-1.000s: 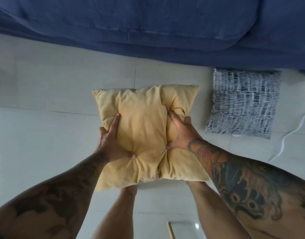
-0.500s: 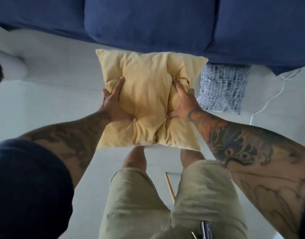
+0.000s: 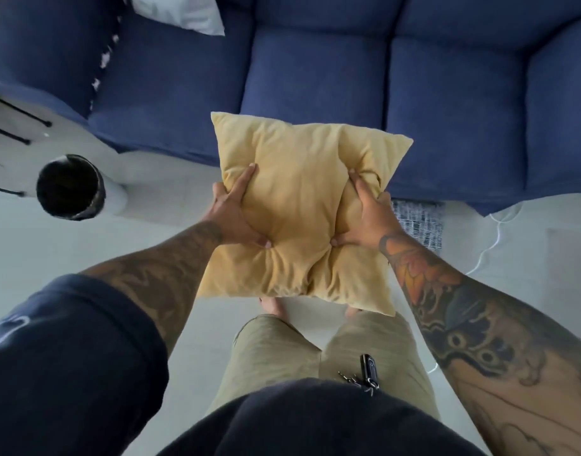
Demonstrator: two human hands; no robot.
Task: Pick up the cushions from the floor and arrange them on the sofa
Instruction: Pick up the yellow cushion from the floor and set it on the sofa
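Note:
I hold a yellow cushion (image 3: 299,205) in the air in front of me, over the front edge of the blue sofa (image 3: 315,80). My left hand (image 3: 233,215) squeezes its left side and my right hand (image 3: 368,218) squeezes its right side, thumbs pressed into the middle. A black-and-white patterned cushion (image 3: 420,222) lies on the floor by the sofa's base, mostly hidden behind my right hand. A white cushion (image 3: 184,11) rests on the sofa at the top left.
A dark round open-topped container (image 3: 69,187) stands on the pale tiled floor at the left. A white cable (image 3: 493,235) runs over the floor at the right. Keys (image 3: 364,376) hang at my waist.
I have stood up and lifted the yellow cushion from floor level to sofa height. The view now takes in the sofa seats; the patterned cushion has slipped behind my right hand.

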